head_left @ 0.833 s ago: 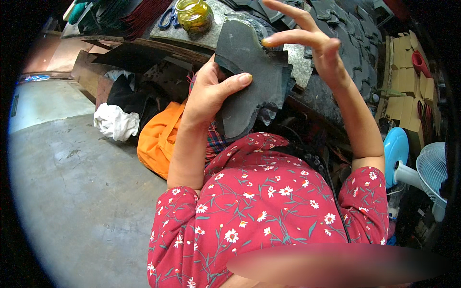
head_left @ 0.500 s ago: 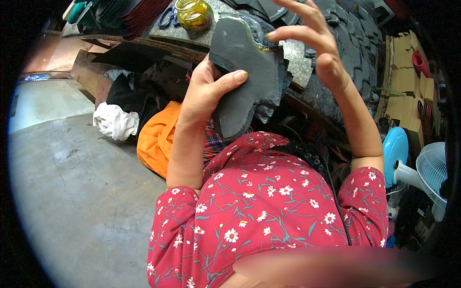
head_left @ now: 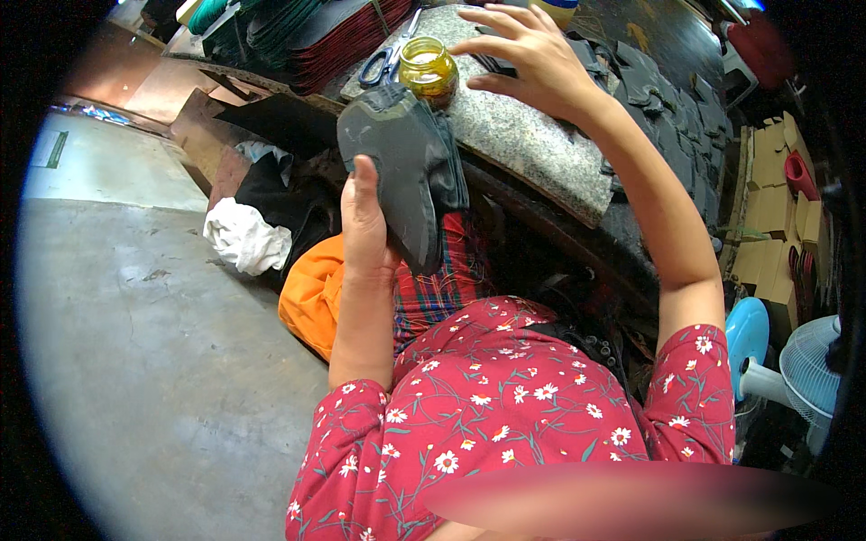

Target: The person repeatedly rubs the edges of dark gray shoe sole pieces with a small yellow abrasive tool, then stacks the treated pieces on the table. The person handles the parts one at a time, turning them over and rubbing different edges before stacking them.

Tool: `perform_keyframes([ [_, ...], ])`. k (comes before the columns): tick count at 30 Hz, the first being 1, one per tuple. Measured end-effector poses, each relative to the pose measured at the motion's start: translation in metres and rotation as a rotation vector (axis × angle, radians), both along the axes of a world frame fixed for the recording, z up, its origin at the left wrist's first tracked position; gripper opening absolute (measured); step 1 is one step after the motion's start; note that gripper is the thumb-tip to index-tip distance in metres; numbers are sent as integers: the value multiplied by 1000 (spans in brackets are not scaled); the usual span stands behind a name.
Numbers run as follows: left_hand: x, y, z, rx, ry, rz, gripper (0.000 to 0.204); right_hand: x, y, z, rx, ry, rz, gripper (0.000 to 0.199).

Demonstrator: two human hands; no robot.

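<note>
My left hand [head_left: 365,221] is closed round a stack of dark grey, shoe-part-shaped sheet pieces [head_left: 392,153], with the thumb on the top face. A pale, shiny band runs along the upper rim of the stack. My right hand [head_left: 539,68] is raised over the speckled stone slab [head_left: 532,153], fingers spread and nothing in them. Nearest to it stands an open glass jar [head_left: 428,65] with yellow-brown stuff inside. Just left of the jar lie blue-handled scissors [head_left: 379,65].
Dark grey pieces [head_left: 672,117] overlap across the bench on the right. Bundled dark sheets with red edges [head_left: 347,41] lie at the back left. An orange bag [head_left: 311,293] and a white cloth [head_left: 245,236] are left of my lap. A fan [head_left: 807,370] stands at right.
The stack has swung left and is tilted more upright in my left hand. My right hand has moved away from its edge towards the jar. The view has shifted too.
</note>
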State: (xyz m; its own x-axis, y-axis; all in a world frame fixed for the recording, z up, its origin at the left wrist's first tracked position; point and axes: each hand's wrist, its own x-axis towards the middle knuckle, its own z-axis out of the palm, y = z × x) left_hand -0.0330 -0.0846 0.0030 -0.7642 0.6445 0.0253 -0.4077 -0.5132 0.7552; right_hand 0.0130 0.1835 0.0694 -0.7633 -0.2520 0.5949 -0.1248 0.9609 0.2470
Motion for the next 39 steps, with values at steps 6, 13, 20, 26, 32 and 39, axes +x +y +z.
perform_keyframes([
  [6,-2,-8,4,88,-3,-59,64,-49,-13,8,24,-257,-65,31],
  [13,10,4,11,28,39,-12,59,-48,-3,7,-477,-140,191,24],
  [20,23,25,12,1,156,49,56,49,-33,-1,-667,-151,313,42],
  [26,31,36,13,-48,233,76,50,91,-53,-3,-244,-57,-51,65],
  [32,37,38,18,-76,348,56,50,91,-49,-9,-383,-143,-93,83],
  [39,36,43,20,-57,247,-7,51,96,-51,-28,-936,-217,224,87],
])
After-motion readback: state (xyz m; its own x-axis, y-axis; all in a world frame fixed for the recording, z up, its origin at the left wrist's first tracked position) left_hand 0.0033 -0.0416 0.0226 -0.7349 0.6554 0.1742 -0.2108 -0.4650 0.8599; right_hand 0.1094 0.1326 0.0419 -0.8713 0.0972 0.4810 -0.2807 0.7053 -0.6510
